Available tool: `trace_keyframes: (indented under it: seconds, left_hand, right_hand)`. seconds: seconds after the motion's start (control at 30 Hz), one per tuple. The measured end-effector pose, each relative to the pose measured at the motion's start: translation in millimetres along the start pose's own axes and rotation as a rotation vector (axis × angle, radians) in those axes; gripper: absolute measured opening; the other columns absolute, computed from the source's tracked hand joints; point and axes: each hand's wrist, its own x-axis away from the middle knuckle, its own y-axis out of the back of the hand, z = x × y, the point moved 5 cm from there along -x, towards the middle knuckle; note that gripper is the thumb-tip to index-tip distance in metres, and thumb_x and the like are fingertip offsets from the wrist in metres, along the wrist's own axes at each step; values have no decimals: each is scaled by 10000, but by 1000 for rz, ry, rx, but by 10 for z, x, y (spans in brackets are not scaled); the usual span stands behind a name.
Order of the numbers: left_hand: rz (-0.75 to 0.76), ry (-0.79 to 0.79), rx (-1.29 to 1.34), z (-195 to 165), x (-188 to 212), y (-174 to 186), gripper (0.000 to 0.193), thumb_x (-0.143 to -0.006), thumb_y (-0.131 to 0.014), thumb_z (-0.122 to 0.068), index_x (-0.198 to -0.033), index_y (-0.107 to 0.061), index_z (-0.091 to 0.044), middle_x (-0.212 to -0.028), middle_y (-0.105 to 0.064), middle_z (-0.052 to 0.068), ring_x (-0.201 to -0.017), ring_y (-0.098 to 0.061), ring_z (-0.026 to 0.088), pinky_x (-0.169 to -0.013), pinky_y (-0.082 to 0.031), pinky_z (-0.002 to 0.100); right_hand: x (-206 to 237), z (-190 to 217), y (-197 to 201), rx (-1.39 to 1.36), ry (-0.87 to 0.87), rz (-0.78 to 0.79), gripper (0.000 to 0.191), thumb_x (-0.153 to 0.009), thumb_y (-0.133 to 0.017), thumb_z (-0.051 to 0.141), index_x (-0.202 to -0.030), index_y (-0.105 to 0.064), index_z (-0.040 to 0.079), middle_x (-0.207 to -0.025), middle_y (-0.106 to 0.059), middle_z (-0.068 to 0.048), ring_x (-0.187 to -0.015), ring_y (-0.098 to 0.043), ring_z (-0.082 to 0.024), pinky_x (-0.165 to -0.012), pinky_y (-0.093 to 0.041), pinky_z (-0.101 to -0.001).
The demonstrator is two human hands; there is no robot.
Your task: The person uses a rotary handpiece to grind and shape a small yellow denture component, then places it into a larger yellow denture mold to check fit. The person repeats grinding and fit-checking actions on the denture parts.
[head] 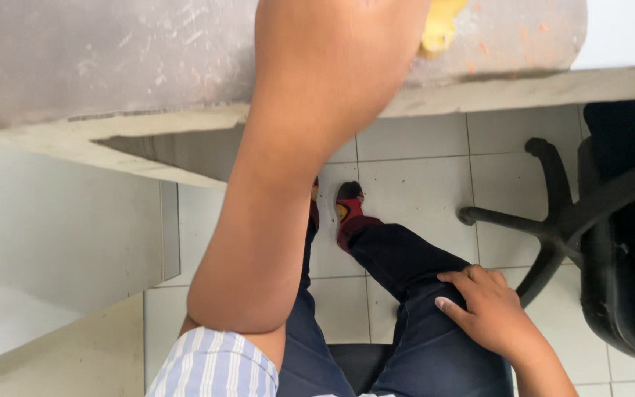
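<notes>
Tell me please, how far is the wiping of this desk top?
Done: nothing clearly; scratches and orange specks show on the desk top. In hand: the left hand presses a yellow cloth on the top; the right hand rests on the thigh. Left: the grey surface beside the cloth looks smeared.

left hand point(347, 44): raised, forearm extended | right hand point(483, 309): flat, fingers spread

Grey, scratched desk point(112, 59); yellow cloth point(441, 26); dark blue trousers point(420, 294); blue-and-white striped sleeve point(211, 367); red-and-yellow shoe point(347, 209); white tiled floor point(420, 169); black chair point(611, 220).
</notes>
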Motion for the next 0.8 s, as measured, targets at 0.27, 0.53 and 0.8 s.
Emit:
trace_keyframes:
  seconds: [0.27,0.53,0.8]
  left_hand:
    - [180,523,448,-104,-204,201,143,-995,-577,-211,-1052,-583,-79,-787,-676,13,-687,-713,136,-654,-563,310]
    - [322,701,480,50,-277,94,186,-961,-605,-197,-1105,-612,-80,-819,-727,27,-685,-755,128,-628,-617,291]
    - [359,768,569,75,-228,83,178,-987,-608,-195,-1118,-605,-75,-970,-725,65,-807,-781,113,-652,-642,273]
  right_hand:
    - [-588,181,578,150,47,29,528,-847,-662,470,-1328,-621,257,-1384,-555,-10,-1345,-463,-272,-1078,-435,-453]
    - [-1466,673,1500,239,277,-91,530,-921,-623,501,-1356,-623,199,-1394,-589,-122,-1335,-498,-379,-1114,-424,-495]
    - [-1901,1119,1873,171,422,-68,600,-888,-647,523,-1390,-608,198,-1405,-600,-143,-1304,-532,-358,-1106,-400,-479]
